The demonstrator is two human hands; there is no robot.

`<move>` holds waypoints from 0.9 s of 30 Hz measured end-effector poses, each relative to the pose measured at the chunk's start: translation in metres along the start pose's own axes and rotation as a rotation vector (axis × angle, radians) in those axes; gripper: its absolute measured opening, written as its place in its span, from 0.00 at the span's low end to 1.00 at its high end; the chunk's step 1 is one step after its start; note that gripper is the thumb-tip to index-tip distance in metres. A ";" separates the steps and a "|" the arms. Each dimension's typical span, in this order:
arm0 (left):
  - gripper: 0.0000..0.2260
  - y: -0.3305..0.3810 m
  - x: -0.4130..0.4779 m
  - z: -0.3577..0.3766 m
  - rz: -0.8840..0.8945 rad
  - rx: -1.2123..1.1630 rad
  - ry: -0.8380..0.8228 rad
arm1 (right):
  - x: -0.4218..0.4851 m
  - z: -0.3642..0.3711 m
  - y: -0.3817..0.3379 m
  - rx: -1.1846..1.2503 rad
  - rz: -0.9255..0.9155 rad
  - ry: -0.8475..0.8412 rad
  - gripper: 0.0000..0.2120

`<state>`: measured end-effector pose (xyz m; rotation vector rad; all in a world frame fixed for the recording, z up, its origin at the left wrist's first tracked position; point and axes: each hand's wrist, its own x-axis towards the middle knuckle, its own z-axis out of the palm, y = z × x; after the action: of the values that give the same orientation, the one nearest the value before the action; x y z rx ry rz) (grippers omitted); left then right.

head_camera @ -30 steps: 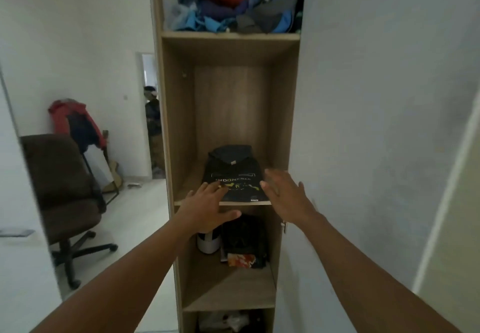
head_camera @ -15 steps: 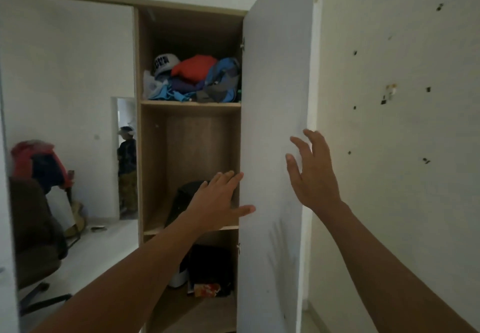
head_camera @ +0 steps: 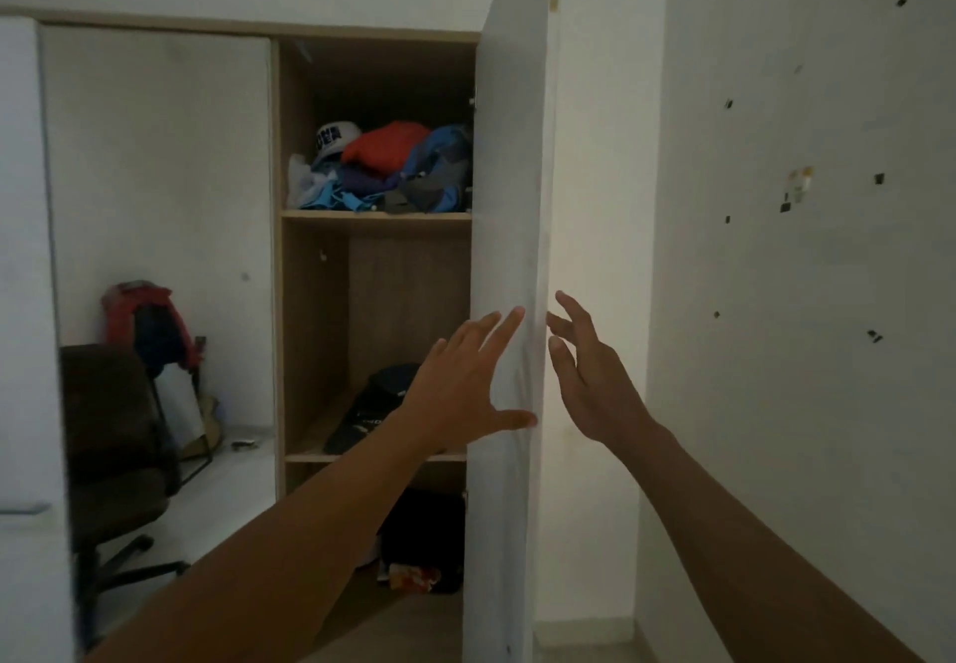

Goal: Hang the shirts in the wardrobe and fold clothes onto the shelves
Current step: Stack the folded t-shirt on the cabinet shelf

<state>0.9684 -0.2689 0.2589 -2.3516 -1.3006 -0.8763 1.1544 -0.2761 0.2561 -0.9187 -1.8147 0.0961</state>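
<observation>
Both hands are up at the free edge of the white wardrobe door (head_camera: 509,145), which stands open and runs down the centre of the frame. The left hand (head_camera: 460,393) is spread flat with straight fingers on the door's inner side, its thumb reaching toward the edge. The right hand (head_camera: 595,388) is on the outer side, fingers loosely apart. I cannot tell whether it actually touches the panel, and neither hand holds anything. Just left of centre, a folded dark garment (head_camera: 372,409) lies on the middle shelf (head_camera: 305,457), partly hidden behind the left forearm. In the upper middle, a loose heap of clothes (head_camera: 393,170) with a white cap sits unfolded on the top shelf (head_camera: 375,215). To my eye that one garment is shelved and the step in hand concerns the door, either swinging it or steadying it. The next move needs a proper hold on that edge and fingers kept clear of the hinge side, then a turn for another garment. The heap above looks like it needs folding, and no hung shirts are in sight.
</observation>
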 end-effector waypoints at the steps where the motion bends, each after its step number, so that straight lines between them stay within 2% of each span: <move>1: 0.52 0.001 -0.001 -0.002 -0.008 0.015 0.006 | 0.002 0.004 0.001 -0.003 -0.019 -0.024 0.30; 5: 0.56 -0.012 -0.011 -0.013 -0.059 0.108 0.031 | 0.014 0.030 -0.003 0.057 -0.097 -0.115 0.28; 9: 0.58 -0.045 -0.030 -0.022 -0.197 0.208 0.115 | 0.030 0.070 -0.016 0.117 -0.181 -0.225 0.28; 15: 0.58 -0.112 -0.055 -0.040 -0.330 0.331 0.150 | 0.072 0.153 -0.012 0.125 -0.189 -0.235 0.32; 19: 0.60 -0.163 -0.062 -0.045 -0.398 0.419 0.170 | 0.101 0.208 0.002 -0.025 -0.181 -0.282 0.35; 23: 0.63 -0.221 -0.058 -0.044 -0.442 0.484 0.172 | 0.127 0.256 0.010 -0.146 -0.107 -0.315 0.43; 27: 0.67 -0.283 -0.046 -0.033 -0.472 0.607 0.155 | 0.159 0.302 0.021 -0.259 -0.057 -0.277 0.51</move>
<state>0.7001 -0.1640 0.2487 -1.5143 -1.7796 -0.6389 0.8915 -0.0584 0.2331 -1.0746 -2.1449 -0.0516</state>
